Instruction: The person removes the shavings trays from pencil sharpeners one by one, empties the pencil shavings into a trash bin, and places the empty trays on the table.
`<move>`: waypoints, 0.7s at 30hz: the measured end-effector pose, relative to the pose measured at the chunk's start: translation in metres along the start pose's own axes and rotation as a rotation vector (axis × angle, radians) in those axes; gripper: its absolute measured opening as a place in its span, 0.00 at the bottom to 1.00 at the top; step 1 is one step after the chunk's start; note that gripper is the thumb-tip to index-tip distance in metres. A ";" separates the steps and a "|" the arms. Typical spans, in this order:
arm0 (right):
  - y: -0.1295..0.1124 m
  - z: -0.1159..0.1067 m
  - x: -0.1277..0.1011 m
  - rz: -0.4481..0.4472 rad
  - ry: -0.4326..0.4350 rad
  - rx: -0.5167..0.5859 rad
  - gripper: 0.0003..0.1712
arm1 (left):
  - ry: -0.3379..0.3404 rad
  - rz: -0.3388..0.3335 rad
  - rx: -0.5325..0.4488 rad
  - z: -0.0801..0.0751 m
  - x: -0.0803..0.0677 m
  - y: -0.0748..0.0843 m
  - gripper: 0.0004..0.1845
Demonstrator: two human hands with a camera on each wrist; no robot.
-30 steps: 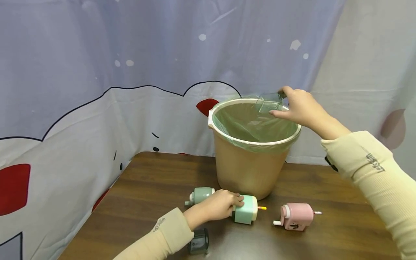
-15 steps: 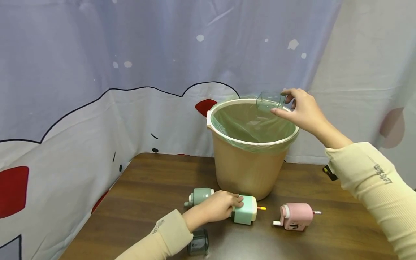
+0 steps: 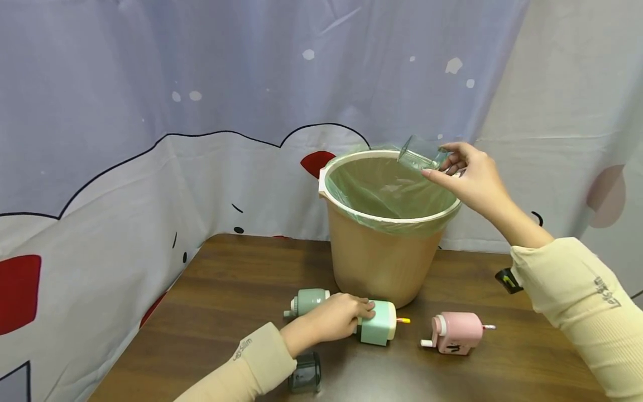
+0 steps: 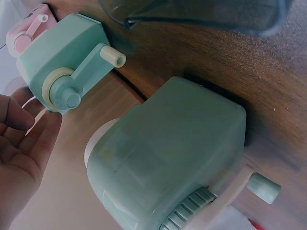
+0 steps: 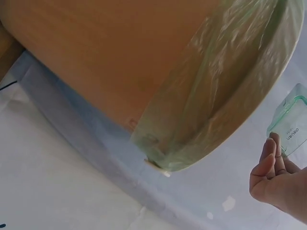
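In the head view my right hand (image 3: 474,176) pinches a clear greenish plastic shavings drawer (image 3: 419,153), tilted over the rim of a beige bin (image 3: 384,257). The right wrist view has the same drawer (image 5: 293,127) in my fingertips, with small print on it. My left hand (image 3: 334,318) holds a mint pencil sharpener (image 3: 377,326) on the table, a pencil (image 3: 403,320) sticking out of its front. Seen from the left wrist, its crank faces the camera and my fingers (image 4: 48,136) lie along the edge beside the hub. A grey-green sharpener (image 3: 310,300) lies just behind that wrist.
A pink pencil sharpener (image 3: 458,333) with a pencil in it stands right of the mint one. Near the left sleeve sits a dark see-through drawer (image 3: 305,373). Green bag film (image 3: 392,192) lines the bin. A patterned curtain (image 3: 251,84) hangs behind the brown table (image 3: 241,268).
The right hand has tipped the clear drawer further and moved slightly right and down, still over the bin's rim. The left hand has stayed on the mint sharpener.
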State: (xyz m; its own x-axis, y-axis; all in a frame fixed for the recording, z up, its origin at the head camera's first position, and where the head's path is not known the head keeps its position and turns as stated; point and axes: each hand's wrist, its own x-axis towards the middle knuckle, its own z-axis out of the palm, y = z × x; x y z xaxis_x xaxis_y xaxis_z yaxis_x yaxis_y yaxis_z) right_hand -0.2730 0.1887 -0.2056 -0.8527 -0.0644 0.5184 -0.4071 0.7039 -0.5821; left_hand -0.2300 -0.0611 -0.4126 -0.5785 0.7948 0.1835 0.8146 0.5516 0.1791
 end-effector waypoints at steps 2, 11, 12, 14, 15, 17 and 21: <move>-0.002 0.000 -0.005 -0.006 -0.004 0.001 0.33 | 0.002 0.001 0.001 0.000 0.000 0.000 0.20; -0.016 0.006 -0.032 -0.091 -0.047 0.014 0.31 | 0.001 0.002 0.011 0.000 0.001 0.000 0.21; -0.019 0.007 -0.036 -0.099 -0.061 0.014 0.31 | -0.001 0.000 0.004 0.000 0.000 0.000 0.21; -0.023 0.010 -0.043 -0.106 -0.082 0.020 0.31 | -0.002 -0.002 0.002 0.001 -0.001 0.001 0.21; -0.025 0.010 -0.047 -0.113 -0.091 0.021 0.31 | -0.002 -0.002 0.003 0.002 -0.001 0.001 0.21; -0.029 0.012 -0.054 -0.128 -0.107 0.025 0.31 | -0.001 0.000 0.009 0.002 -0.002 0.001 0.21; -0.033 0.015 -0.065 -0.161 -0.114 0.026 0.31 | -0.013 0.000 0.016 0.000 -0.001 0.001 0.21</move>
State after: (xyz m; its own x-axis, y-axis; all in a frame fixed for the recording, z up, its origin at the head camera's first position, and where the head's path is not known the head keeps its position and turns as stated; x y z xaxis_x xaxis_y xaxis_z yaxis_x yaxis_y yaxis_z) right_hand -0.2088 0.1593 -0.2294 -0.8069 -0.2556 0.5325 -0.5483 0.6593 -0.5145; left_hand -0.2284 -0.0614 -0.4127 -0.5782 0.7977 0.1712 0.8151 0.5558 0.1635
